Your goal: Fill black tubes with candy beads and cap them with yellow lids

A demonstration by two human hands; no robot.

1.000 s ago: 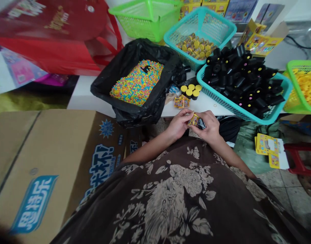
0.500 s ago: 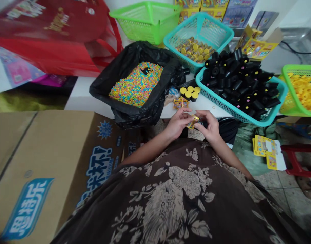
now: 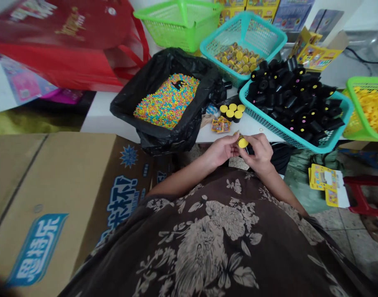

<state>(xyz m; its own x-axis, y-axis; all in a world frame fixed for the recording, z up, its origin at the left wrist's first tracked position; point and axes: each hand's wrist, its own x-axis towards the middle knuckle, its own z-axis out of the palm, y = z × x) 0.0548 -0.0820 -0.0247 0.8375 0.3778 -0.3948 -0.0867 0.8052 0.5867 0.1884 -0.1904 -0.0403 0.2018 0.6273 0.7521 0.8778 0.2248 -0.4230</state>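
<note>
Both my hands meet at the white table's near edge around a small black tube with a yellow cap (image 3: 242, 142). My left hand (image 3: 220, 149) pinches it from the left; my right hand (image 3: 260, 152) wraps around it from the right, fingers curled. Just beyond them lie small yellow-orange stickers (image 3: 220, 125) and three capped black tubes standing upright (image 3: 231, 110). A black bag of small coloured candies (image 3: 167, 101) lies to the left.
A teal basket of black tubes (image 3: 294, 105) stands right of the hands, another teal basket of finished yellow tubes (image 3: 243, 53) behind it. Green baskets sit at the back (image 3: 179, 22) and far right (image 3: 366, 107). A cardboard box (image 3: 52, 198) stands left; sticker sheets (image 3: 326, 181) lie on the floor.
The tube has turned in my hands: earlier its yellow-printed side showed, now its yellow cap faces up. Both hands have stayed at the table edge.
</note>
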